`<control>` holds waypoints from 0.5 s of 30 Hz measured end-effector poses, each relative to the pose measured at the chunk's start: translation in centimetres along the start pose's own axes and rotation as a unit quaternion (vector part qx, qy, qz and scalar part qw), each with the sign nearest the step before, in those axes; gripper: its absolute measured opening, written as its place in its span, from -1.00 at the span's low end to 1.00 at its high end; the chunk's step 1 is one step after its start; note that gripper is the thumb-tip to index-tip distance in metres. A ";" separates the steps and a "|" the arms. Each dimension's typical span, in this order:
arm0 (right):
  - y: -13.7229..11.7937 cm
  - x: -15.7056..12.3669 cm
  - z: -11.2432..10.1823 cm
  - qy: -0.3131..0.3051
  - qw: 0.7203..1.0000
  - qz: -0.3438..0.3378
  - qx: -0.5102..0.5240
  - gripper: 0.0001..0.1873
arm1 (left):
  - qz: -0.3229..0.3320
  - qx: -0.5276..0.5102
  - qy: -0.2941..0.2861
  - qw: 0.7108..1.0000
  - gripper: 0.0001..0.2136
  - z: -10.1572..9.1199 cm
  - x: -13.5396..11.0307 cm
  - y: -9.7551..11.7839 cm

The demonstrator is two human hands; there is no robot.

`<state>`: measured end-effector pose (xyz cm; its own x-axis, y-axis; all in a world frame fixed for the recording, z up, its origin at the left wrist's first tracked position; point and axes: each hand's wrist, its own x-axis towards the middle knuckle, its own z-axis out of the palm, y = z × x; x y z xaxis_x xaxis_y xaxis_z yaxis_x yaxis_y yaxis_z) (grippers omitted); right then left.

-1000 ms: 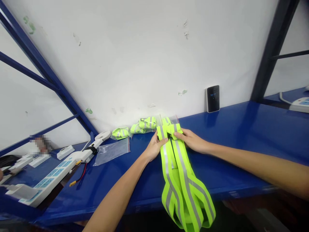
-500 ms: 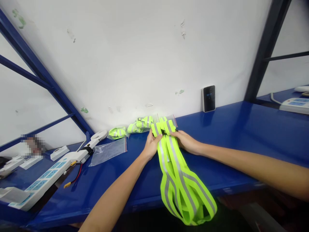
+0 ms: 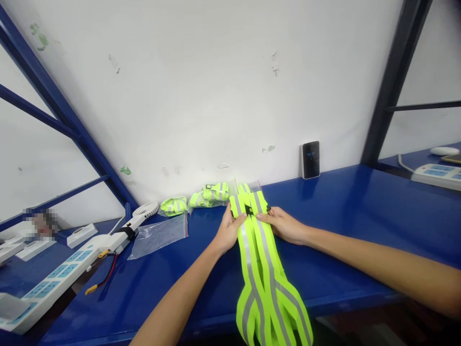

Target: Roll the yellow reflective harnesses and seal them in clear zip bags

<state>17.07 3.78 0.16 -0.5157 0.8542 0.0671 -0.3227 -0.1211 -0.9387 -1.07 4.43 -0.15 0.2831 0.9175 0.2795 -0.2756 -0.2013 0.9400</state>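
Between my two hands is a neon yellow-green reflective vest (image 3: 268, 259) made of straps with silver stripes. My left hand (image 3: 230, 228) grips its upper left end, thumb on top of the strap. On the other side, my right hand (image 3: 286, 225) pinches the upper right strap beside a small black buckle (image 3: 248, 210). The straps are folded over at the top, and their looped lower part hangs down past the table's front edge. Fingers under the straps are hidden.
On the blue table (image 3: 345, 226) lie an opened clear zip bag (image 3: 160, 236) and several bagged yellow-green bundles (image 3: 216, 191) along the wall. A white power strip (image 3: 61, 274), a small fan (image 3: 146, 209) and a wire lead (image 3: 108, 274) occupy the left. A black-screened device (image 3: 310, 159) stands back right.
The whole view has tilted up slightly, so everything sits lower. Both hands keep hold of the vest's top end, and the black buckle between them shows more plainly. The hanging loops swing slightly left.
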 end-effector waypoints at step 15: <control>-0.2 0.4 0.1 0.034 0.999 0.035 0.023 -0.73 | 0.001 -0.018 0.011 1.000 -0.34 -0.7 1.1 -1.2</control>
<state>16.88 4.08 0.38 -0.4830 0.8753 -0.0233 -0.3250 -0.2040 -0.9235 -1.03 5.94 -1.10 0.2627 0.9245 0.2762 -0.3091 -0.1905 0.9317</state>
